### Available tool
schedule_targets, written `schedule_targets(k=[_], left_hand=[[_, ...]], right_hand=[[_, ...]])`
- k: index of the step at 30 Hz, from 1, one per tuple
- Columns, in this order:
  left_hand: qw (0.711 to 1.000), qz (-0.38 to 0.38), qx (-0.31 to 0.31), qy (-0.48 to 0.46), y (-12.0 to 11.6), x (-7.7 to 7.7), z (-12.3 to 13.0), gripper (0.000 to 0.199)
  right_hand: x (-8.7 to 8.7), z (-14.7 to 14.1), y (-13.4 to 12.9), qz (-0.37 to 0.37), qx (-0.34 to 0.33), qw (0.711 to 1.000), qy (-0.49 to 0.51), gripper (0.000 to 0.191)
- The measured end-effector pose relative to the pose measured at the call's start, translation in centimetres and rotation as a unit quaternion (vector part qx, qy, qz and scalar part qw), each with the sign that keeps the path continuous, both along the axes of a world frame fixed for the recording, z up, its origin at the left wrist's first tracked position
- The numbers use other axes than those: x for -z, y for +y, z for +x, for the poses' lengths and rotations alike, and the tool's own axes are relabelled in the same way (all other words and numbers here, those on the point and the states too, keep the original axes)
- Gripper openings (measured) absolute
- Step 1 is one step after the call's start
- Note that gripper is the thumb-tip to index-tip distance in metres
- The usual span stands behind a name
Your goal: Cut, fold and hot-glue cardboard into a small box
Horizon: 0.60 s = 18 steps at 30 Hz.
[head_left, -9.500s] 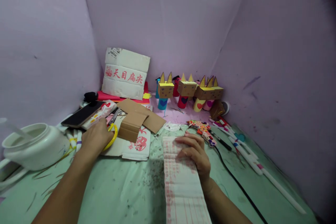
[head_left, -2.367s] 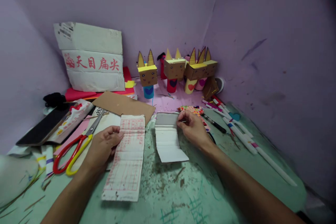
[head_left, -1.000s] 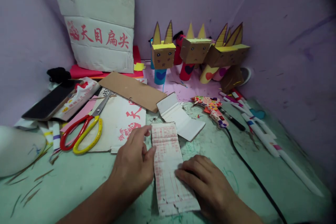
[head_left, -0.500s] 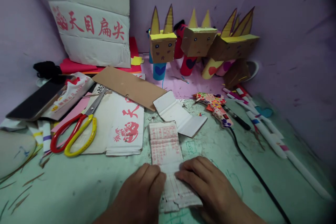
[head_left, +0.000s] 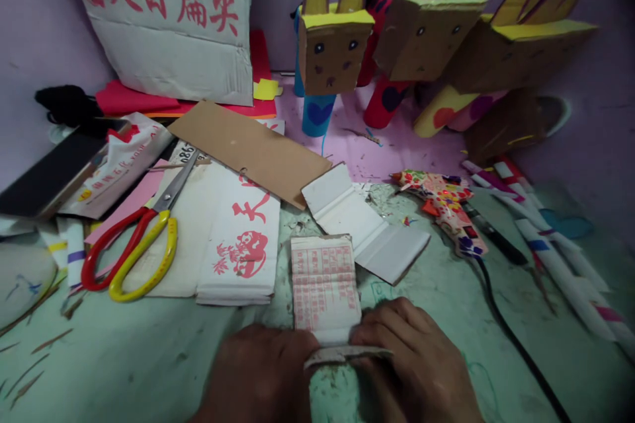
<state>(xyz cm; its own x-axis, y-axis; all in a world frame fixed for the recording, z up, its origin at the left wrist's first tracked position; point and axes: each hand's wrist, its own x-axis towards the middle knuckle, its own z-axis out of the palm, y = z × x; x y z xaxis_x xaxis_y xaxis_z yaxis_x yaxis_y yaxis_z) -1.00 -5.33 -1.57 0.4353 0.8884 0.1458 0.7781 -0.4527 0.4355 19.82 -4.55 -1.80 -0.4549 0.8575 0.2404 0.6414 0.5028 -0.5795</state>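
Observation:
A narrow cardboard strip (head_left: pixel 327 284), white with red printed text, lies in front of me with its near end bent upward. My left hand (head_left: pixel 260 370) is closed on the strip's left edge at the fold. On the right edge, my right hand (head_left: pixel 414 357) grips the same strip, its thumb hidden low behind the raised flap. Just beyond lies a creased white cardboard piece (head_left: pixel 364 225). To the left, scissors (head_left: pixel 143 238) with one red and one yellow handle rest on a flattened printed cardboard sheet (head_left: pixel 238 238).
A flower-patterned glue gun (head_left: pixel 441 201) lies at right, its black cord (head_left: pixel 510 337) running toward me. Beside it are a black-handled tool (head_left: pixel 496 234) and several white markers (head_left: pixel 560 277). Cardboard animal figures (head_left: pixel 337 53) stand at the back. A brown cardboard piece (head_left: pixel 248 149) lies left of centre.
The strip lay nearly flat before; now its near end is folded up between my hands. The view has tipped down and come closer, so the figures appear larger and higher.

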Motion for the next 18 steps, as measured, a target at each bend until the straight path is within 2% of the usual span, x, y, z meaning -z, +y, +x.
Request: schedule_targets(k=[3,6,8,10,13,16,18], left_hand=[[0.997,-0.058,-0.035,0.032,0.0,-0.8,0.6,0.016],[0.996,-0.063,-0.034,0.055,0.0,-1.5,0.9,0.021],[0.997,-0.052,-0.026,0.040,-0.1,-1.4,0.8,0.022],[0.999,-0.042,-0.018,0.010,-0.2,-1.0,0.6,0.020],[0.999,-0.035,-0.008,-0.028,-0.2,-0.2,0.0,0.016],[0.997,-0.042,0.022,-0.054,0.1,-0.1,-0.8,0.015],[0.995,-0.071,0.056,-0.042,0.4,-0.6,-1.2,0.013]], right_hand=[[-0.3,-0.4,0.0,0.000,0.018,1.000,0.012,0.009],[-0.6,-0.3,0.2,-0.010,0.019,0.999,0.035,0.010],[-1.1,0.0,0.5,-0.071,0.016,0.996,0.041,0.007],[-1.7,0.4,1.0,-0.153,0.036,0.986,0.064,0.028],[-2.8,0.9,1.7,-0.256,0.060,0.956,0.131,0.070],[-3.4,1.4,2.4,-0.357,0.025,0.913,0.197,0.083],[-3.4,1.6,3.0,-0.407,0.010,0.878,0.253,0.082]])
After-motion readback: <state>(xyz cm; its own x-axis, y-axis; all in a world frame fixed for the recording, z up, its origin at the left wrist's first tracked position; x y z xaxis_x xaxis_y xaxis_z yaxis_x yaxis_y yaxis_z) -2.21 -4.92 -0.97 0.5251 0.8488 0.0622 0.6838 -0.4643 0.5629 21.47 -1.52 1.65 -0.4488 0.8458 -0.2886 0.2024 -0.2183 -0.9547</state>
